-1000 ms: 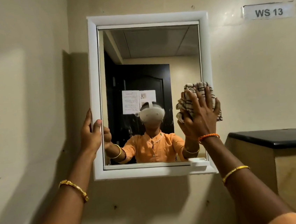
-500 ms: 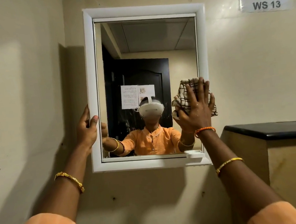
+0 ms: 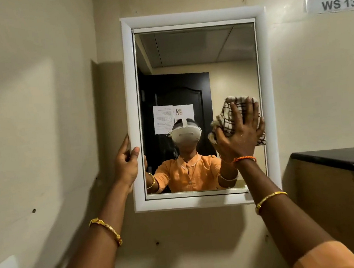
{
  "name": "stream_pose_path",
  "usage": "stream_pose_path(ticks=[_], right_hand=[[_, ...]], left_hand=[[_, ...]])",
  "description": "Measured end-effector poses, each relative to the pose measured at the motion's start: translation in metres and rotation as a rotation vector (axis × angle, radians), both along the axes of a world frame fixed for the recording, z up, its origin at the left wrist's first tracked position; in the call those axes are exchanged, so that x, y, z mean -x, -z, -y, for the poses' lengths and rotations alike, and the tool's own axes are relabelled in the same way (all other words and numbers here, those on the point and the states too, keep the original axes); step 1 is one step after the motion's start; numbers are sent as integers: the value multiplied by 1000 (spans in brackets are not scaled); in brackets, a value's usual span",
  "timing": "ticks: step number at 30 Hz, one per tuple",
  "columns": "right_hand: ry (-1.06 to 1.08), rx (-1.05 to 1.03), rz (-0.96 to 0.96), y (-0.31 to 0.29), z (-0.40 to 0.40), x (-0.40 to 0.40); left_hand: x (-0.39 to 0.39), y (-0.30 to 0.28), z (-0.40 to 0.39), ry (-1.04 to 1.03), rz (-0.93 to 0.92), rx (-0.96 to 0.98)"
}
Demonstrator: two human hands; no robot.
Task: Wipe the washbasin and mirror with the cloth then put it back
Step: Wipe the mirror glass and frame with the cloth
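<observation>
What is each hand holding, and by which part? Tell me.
Right hand presses the bunched cloth flat against the mirror; left hand grips the mirror's left frame edge.

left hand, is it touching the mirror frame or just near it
Touching. In the head view the left hand wraps the left edge of the white mirror frame, thumb lying on its front face and fingers behind the edge, with no gap showing.

- One mirror [image 3: 197,70] in a white frame, its left edge gripped by the left hand [image 3: 126,163]
- One checked cloth [image 3: 237,114] under the spread fingers [image 3: 237,116] of the right hand [image 3: 237,136]
- Two hands
- Two gold bangles, one per forearm
- One orange bead bracelet [image 3: 244,159] below the right fingers
- One wall sign [image 3: 338,3]
</observation>
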State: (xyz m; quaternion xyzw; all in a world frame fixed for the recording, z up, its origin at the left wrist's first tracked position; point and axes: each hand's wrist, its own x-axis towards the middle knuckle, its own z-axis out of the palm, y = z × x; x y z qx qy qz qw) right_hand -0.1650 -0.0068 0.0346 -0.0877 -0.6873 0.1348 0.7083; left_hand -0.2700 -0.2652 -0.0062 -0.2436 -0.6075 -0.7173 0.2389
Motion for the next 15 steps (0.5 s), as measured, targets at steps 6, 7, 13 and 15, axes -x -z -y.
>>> stream_pose_path(ticks=[6,7,13,15], right_hand=[[11,-240,73,0,76,35],[18,-325,108,3,87,41],[30,-478,134,6,68,36],[33,-302,64,7,46,27]], left_hand=[[-9,-3,-1,25,-16,-14],[-9,-2,-1,24,-27,-10],[-7,-3,9,41,-75,49],[-8,-4,10,59,-72,43]])
